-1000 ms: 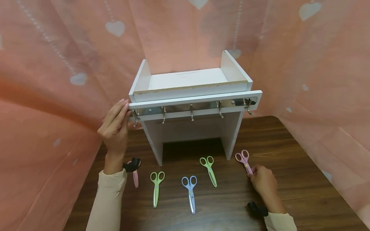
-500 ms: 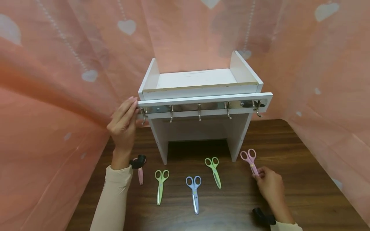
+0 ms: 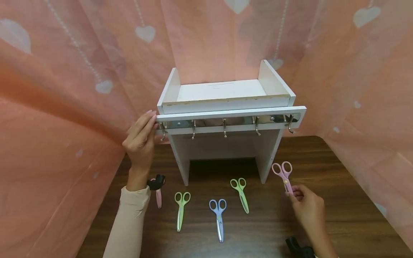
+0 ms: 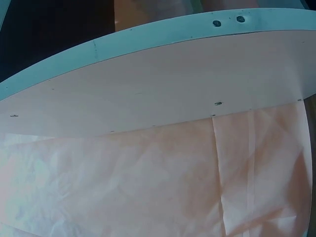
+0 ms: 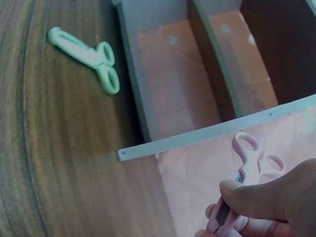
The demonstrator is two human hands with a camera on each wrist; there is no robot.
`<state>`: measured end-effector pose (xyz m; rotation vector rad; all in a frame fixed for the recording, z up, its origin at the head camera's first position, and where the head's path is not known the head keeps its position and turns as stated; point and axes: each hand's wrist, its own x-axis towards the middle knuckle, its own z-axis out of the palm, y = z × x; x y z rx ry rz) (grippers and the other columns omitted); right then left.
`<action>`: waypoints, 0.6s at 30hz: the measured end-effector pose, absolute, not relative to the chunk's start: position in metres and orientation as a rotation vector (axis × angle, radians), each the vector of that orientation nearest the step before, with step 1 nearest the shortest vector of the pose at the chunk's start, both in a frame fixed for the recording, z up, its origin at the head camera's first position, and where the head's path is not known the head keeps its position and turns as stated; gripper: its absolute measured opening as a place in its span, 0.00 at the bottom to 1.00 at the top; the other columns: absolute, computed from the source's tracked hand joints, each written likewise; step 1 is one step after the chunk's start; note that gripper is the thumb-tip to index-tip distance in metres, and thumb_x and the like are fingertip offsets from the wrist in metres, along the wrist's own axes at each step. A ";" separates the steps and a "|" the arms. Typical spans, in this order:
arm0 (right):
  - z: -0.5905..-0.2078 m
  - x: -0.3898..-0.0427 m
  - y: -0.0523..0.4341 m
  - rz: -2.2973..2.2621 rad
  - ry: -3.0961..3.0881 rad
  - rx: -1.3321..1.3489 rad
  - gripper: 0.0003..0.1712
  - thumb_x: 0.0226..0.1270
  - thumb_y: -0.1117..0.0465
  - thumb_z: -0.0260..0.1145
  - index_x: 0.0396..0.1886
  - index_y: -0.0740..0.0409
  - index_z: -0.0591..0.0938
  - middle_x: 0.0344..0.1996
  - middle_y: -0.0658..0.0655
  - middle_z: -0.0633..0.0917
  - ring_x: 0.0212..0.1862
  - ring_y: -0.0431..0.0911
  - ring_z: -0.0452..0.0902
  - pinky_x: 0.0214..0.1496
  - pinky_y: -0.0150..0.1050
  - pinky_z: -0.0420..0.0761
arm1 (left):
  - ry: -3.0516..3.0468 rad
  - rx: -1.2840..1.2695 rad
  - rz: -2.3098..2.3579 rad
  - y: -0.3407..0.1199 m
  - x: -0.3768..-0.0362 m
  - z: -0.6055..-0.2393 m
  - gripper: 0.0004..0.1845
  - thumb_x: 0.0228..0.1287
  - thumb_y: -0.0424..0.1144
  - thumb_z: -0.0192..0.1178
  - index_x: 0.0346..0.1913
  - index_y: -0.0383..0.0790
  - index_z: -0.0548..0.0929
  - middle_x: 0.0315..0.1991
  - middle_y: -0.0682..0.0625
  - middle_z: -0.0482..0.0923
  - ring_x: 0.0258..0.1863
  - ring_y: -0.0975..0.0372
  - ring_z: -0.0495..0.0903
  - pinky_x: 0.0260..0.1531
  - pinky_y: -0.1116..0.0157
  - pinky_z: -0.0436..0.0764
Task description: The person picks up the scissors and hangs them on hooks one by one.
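Observation:
A white hook rail [image 3: 230, 120] with several metal hooks runs across the front of a white shelf [image 3: 222, 91]. My left hand [image 3: 140, 141] holds the rail's left end, fingertips at its upper corner. Its thumb is mostly hidden. My right hand [image 3: 309, 208] pinches pink scissors [image 3: 284, 175] by the blade end, handle loops pointing up and away. In the right wrist view, thumb and fingers close around the scissors' blades [image 5: 224, 215]. The left wrist view has the shelf's side panel [image 4: 173, 84] but not the hand.
On the wooden table [image 3: 258, 233] lie green scissors [image 3: 181, 211], blue scissors [image 3: 219, 222] and another green pair [image 3: 241, 195]. More pink scissors [image 3: 158, 197] lie partly behind the left wrist's black strap. Pink heart-printed cloth [image 3: 219, 39] hangs around the table.
My right hand has lifted the pink scissors off the table, raising the loops beside the shelf's right leg. The left hand stays on the rail. The head view has shifted slightly.

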<state>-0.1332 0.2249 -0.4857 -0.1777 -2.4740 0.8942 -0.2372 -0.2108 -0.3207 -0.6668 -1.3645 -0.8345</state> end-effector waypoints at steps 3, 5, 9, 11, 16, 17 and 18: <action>-0.481 -0.131 0.223 0.902 -2.447 -0.173 0.09 0.54 0.68 0.80 0.32 0.61 0.87 0.24 0.56 0.87 0.23 0.28 0.71 0.22 0.21 0.66 | -1.368 -0.668 -0.838 -0.211 -0.237 -0.321 0.18 0.45 0.12 0.71 0.41 0.28 0.90 0.43 0.35 0.87 0.45 0.41 0.87 0.54 0.54 0.85; -0.477 -0.130 0.222 0.898 -2.422 -0.163 0.09 0.53 0.68 0.81 0.32 0.62 0.87 0.24 0.56 0.87 0.23 0.28 0.71 0.21 0.21 0.67 | -1.372 -0.669 -0.840 -0.210 -0.238 -0.321 0.18 0.45 0.13 0.71 0.42 0.28 0.90 0.44 0.35 0.87 0.45 0.41 0.86 0.54 0.55 0.85; -0.470 -0.129 0.221 0.891 -2.374 -0.151 0.10 0.52 0.70 0.81 0.33 0.63 0.87 0.23 0.57 0.87 0.24 0.26 0.72 0.21 0.19 0.68 | -1.383 -0.663 -0.837 -0.210 -0.240 -0.321 0.18 0.47 0.13 0.71 0.42 0.28 0.90 0.44 0.36 0.88 0.46 0.42 0.87 0.54 0.56 0.84; -0.467 -0.128 0.220 0.901 -2.354 -0.147 0.10 0.52 0.70 0.81 0.33 0.63 0.87 0.24 0.57 0.88 0.24 0.23 0.71 0.22 0.18 0.69 | -1.387 -0.661 -0.835 -0.210 -0.240 -0.321 0.18 0.47 0.13 0.71 0.42 0.29 0.90 0.44 0.36 0.88 0.47 0.42 0.87 0.54 0.57 0.84; -0.460 -0.125 0.217 0.928 -2.303 -0.121 0.11 0.51 0.71 0.81 0.33 0.64 0.87 0.25 0.59 0.88 0.25 0.14 0.67 0.23 0.16 0.70 | -1.394 -0.659 -0.827 -0.211 -0.242 -0.322 0.18 0.47 0.13 0.71 0.43 0.28 0.90 0.45 0.37 0.88 0.47 0.42 0.87 0.54 0.58 0.84; -0.458 -0.125 0.217 0.931 -2.293 -0.115 0.11 0.51 0.71 0.81 0.33 0.64 0.87 0.25 0.59 0.88 0.26 0.13 0.66 0.23 0.16 0.70 | -1.394 -0.658 -0.826 -0.211 -0.242 -0.322 0.18 0.47 0.13 0.71 0.43 0.29 0.90 0.45 0.37 0.88 0.47 0.42 0.87 0.54 0.58 0.84; -0.457 -0.124 0.216 0.933 -2.283 -0.108 0.11 0.51 0.71 0.81 0.33 0.64 0.87 0.25 0.59 0.88 0.26 0.12 0.66 0.23 0.15 0.71 | -1.393 -0.658 -0.827 -0.211 -0.242 -0.322 0.18 0.47 0.13 0.71 0.43 0.29 0.90 0.45 0.37 0.88 0.47 0.42 0.87 0.54 0.58 0.84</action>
